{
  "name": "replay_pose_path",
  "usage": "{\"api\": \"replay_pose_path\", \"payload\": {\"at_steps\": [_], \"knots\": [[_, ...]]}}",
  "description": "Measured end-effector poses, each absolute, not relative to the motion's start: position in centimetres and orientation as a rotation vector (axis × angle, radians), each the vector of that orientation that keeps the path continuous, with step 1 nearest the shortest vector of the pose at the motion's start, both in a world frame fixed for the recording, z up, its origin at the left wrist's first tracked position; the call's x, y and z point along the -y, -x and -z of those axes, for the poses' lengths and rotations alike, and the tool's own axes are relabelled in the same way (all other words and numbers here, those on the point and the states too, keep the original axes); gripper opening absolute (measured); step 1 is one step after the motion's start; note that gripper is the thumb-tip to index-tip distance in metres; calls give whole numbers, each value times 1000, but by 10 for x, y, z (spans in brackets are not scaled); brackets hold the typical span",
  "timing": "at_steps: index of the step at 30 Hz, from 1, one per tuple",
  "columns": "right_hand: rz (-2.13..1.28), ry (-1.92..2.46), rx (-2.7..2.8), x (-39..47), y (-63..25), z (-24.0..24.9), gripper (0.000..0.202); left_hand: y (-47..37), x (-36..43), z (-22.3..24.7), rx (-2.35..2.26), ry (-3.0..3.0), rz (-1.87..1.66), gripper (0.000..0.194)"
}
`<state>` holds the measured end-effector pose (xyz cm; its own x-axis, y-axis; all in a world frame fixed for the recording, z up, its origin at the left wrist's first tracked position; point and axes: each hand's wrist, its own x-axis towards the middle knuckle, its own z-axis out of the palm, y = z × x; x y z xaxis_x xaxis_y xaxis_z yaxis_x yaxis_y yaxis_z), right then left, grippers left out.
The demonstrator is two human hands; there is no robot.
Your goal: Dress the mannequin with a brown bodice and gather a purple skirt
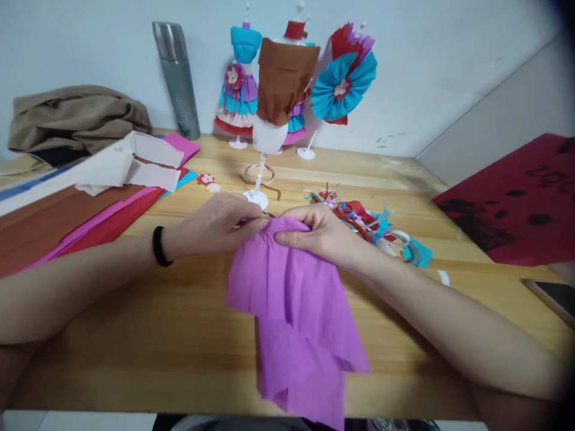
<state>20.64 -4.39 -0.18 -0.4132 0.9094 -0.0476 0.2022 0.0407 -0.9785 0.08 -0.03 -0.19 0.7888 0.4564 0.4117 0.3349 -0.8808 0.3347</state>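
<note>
Between my two hands hangs a purple crepe paper strip (287, 287), gathered into pleats along its top edge. My left hand (224, 222) pinches the gathered edge at its left end. Beside it, my right hand (317, 233) is closed on the same edge, thumb over the folds. The paper's lower layers drape down past the table's front edge. Just beyond my hands stands a small white mannequin (269, 139) on a stand, with a brown paper top (287, 78) and a red neck band (294, 30).
Dressed mannequins (238, 102) and a blue paper rosette (344, 87) stand by the wall, near a flask (177, 84). Coloured paper sheets (67, 221) lie left. Paper scraps and tools (359, 218) lie right, a phone (554, 296) at the right edge.
</note>
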Motion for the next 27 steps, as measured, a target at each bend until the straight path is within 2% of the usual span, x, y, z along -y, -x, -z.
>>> {"api": "replay_pose_path", "payload": {"at_steps": [7,12,20,27], "knots": [[-1433,1142,1661,43,-209,2,8,1,2,-4,-634,-2568,-629,40],[-1378,1135,1699,44,-210,2,14,2,1,-2,-631,-2548,-620,37],[-1283,1258,1879,43,-213,-4,45,0,7,-4,-615,-2687,-667,33],[-1171,1293,1793,45,-210,-6,36,0,9,-1,-604,-2773,-705,32]]}}
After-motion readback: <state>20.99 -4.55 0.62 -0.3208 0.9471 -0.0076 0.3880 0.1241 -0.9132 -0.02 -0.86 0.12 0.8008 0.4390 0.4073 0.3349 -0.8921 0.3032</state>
